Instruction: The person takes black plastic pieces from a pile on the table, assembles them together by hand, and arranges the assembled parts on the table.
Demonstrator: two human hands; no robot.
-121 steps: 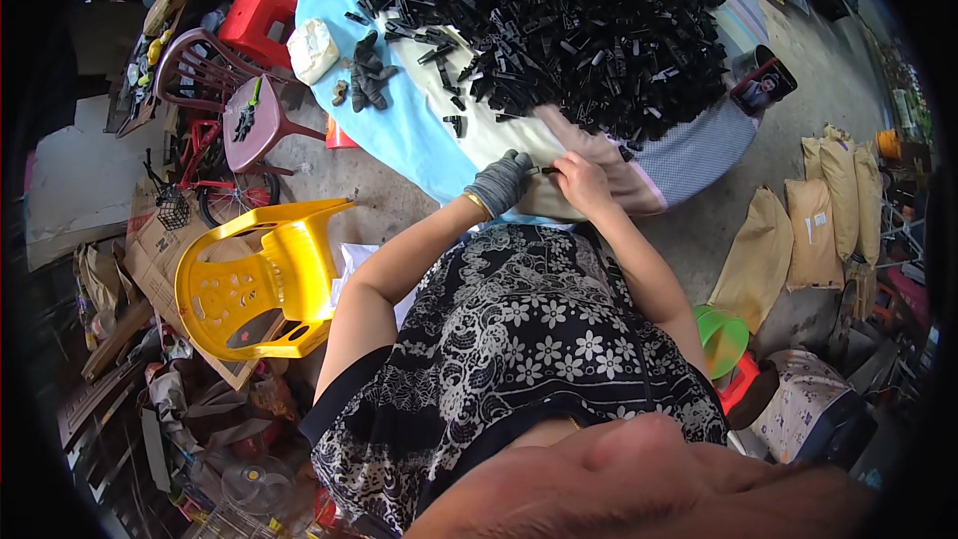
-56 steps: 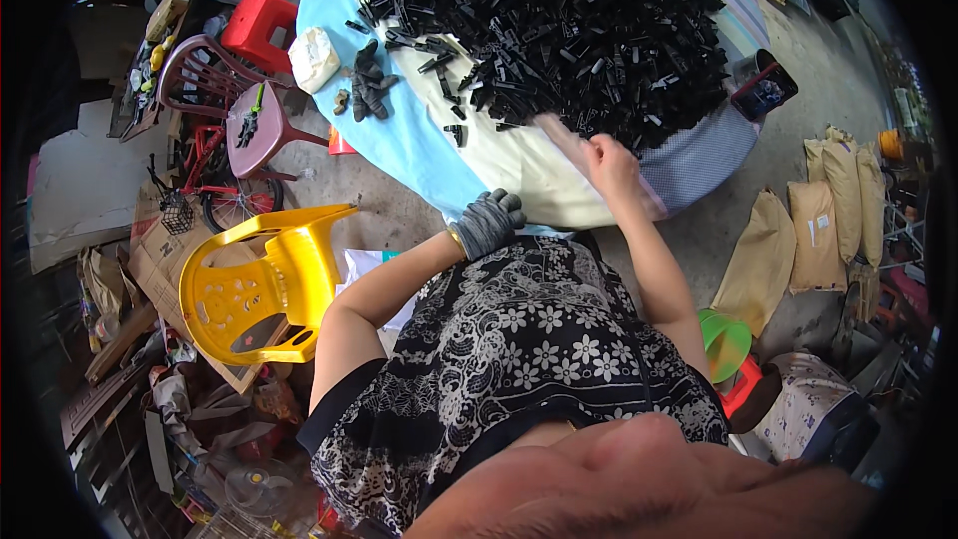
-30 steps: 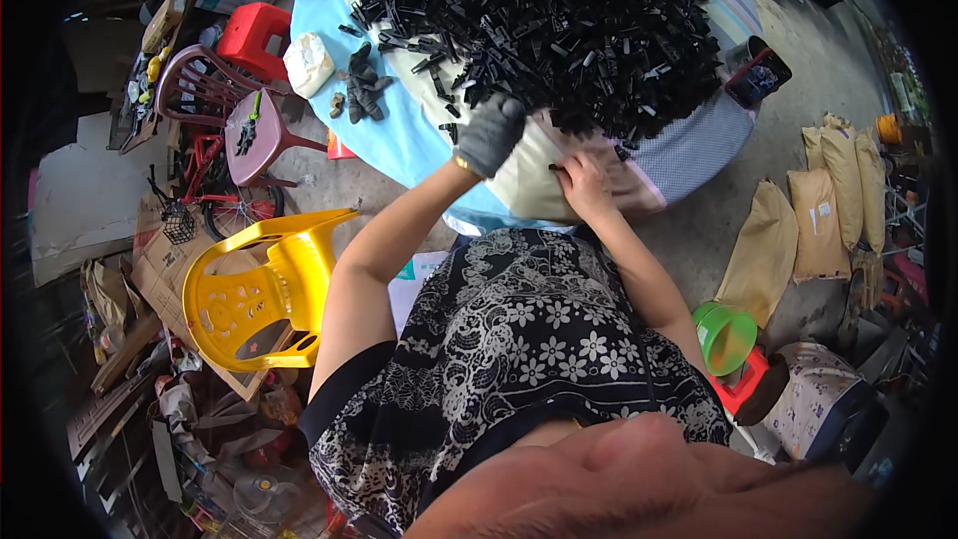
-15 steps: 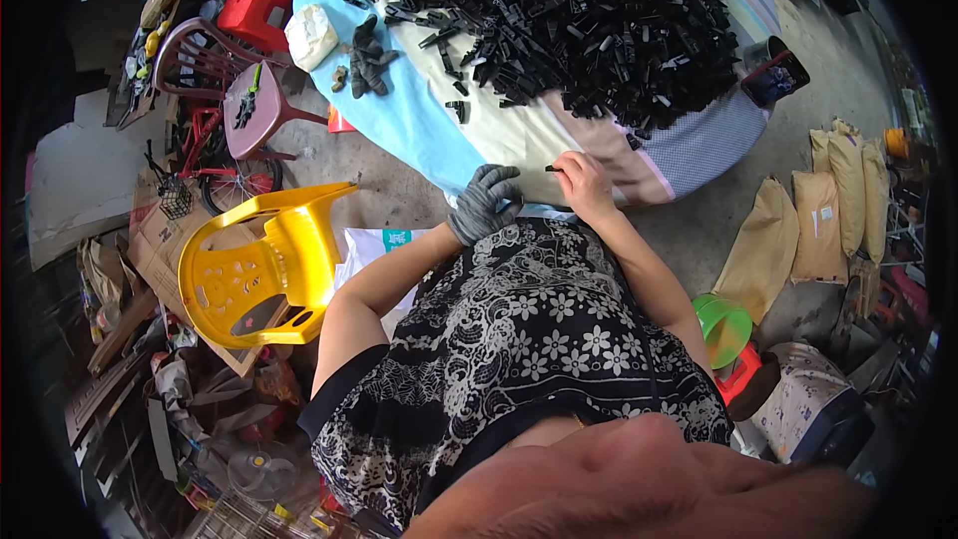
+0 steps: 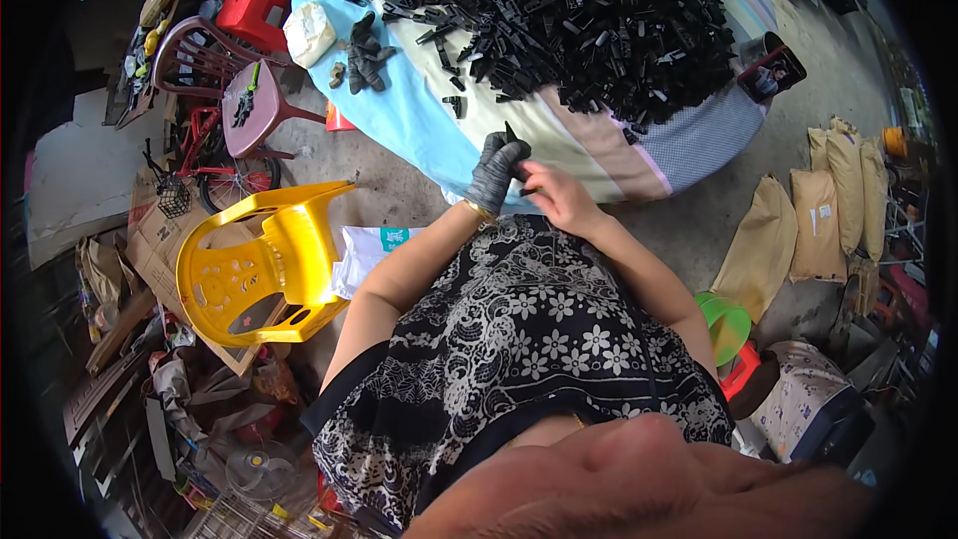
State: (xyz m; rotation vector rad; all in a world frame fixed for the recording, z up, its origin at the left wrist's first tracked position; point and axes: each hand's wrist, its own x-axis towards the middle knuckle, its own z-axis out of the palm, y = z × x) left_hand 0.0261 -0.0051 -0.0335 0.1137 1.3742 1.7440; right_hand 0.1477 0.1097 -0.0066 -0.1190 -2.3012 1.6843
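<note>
My left hand point(image 5: 493, 174), in a grey glove, is closed around a slim black plastic piece point(image 5: 510, 131) whose pointed end sticks out past the fingers. Bare and pinched, my right hand point(image 5: 562, 201) meets it at the fingertips. A small dark bit point(image 5: 526, 191) shows at the right fingertips; its kind is too small to tell. Both hands are over the near edge of a cloth-covered surface point(image 5: 509, 130). Beyond them rises a big heap of black plastic pieces point(image 5: 599, 25). A few loose black pieces point(image 5: 455, 106) lie on the cloth nearer the left hand.
Dark gloves point(image 5: 367, 55) and a crumpled white bag point(image 5: 309, 34) lie at the cloth's left. A phone point(image 5: 773, 76) stands at its right edge. A yellow plastic chair point(image 5: 261, 265) is at my left, a pink chair point(image 5: 257, 110) behind it. Tan sacks point(image 5: 818, 227) stand right.
My left hand, flat and spread before, has risen and closed on a black piece. My right hand has moved left and nearer to me to meet it.
</note>
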